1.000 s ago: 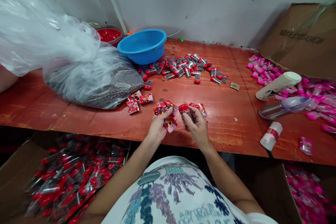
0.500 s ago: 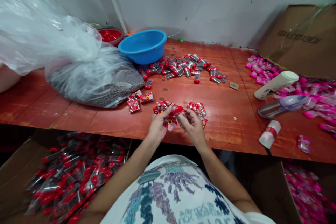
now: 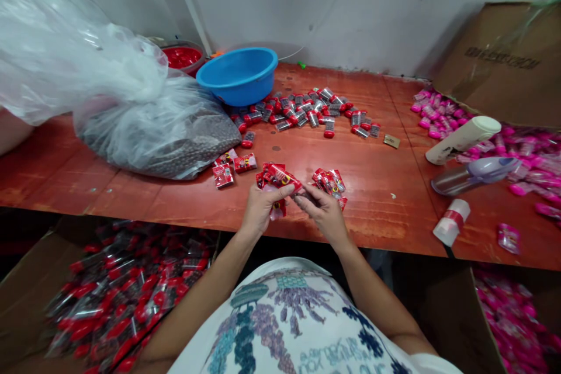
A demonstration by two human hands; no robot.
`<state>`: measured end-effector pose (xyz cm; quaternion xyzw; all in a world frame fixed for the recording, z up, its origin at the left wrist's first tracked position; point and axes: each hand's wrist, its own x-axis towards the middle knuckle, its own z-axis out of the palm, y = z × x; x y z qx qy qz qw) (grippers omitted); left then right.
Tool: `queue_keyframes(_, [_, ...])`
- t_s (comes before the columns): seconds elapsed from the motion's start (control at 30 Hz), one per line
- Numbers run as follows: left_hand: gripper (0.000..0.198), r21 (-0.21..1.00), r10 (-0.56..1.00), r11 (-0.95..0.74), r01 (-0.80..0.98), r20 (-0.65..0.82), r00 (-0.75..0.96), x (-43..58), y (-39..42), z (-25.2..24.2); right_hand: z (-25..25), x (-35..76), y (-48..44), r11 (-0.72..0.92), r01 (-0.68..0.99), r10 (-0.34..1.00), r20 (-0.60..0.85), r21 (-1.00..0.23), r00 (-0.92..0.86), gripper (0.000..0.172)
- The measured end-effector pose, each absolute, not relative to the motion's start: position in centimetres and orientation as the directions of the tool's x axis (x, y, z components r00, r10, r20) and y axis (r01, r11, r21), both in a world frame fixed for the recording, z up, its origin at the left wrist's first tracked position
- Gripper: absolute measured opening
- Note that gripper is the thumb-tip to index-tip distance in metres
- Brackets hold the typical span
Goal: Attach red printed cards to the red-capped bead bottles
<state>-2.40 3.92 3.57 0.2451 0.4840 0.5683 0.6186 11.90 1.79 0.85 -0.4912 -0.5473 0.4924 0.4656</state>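
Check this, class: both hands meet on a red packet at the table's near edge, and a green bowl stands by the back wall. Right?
Not quite: the head view shows the bowl is blue, not green. The left hand and right hand do meet on a red packet at the near edge of the table, and the bowl does stand by the back wall.

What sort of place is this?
Likely a small hand-packing workshop: the left hand holds a red packet, the right hand at it, over a wooden table; red-capped vials lie heaped behind; a carton of packed vials sits below.
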Motion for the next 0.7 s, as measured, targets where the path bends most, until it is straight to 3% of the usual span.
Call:
queue_keyframes(0.13, [0.030, 0.875, 0.947, 0.230, -0.427, -0.302, -0.110, -2.5, 3.9, 3.5, 0.6, 11.9, 1.5, 0.104, 0.165, 0.993, 0.093, -0.981, -0.074, 0.035])
queue_keyframes(0.3, [0.027, 0.899, 0.968, 0.238, -0.368, -0.252, 0.012, -3.2, 3.9, 3.1, 1.0, 12.0, 1.4, -0.034, 0.011, 0.995, -0.034, -0.999, -0.092, 0.030])
queue_keyframes(0.47, [0.026, 0.902, 0.961, 0.259, -0.344, -0.275, 0.004, -3.2, 3.8, 3.1, 0.6, 12.5, 1.5, 0.150, 0.171, 0.986, 0.134, -0.974, -0.104, 0.027])
queue_keyframes(0.7, [0.026, 0.915, 0.958, 0.283, -0.288, -0.286, 0.032, -3.6, 3.8, 3.0, 0.0, 12.8, 1.2, 0.056, 0.091, 0.985, 0.040, -0.994, -0.169, 0.054])
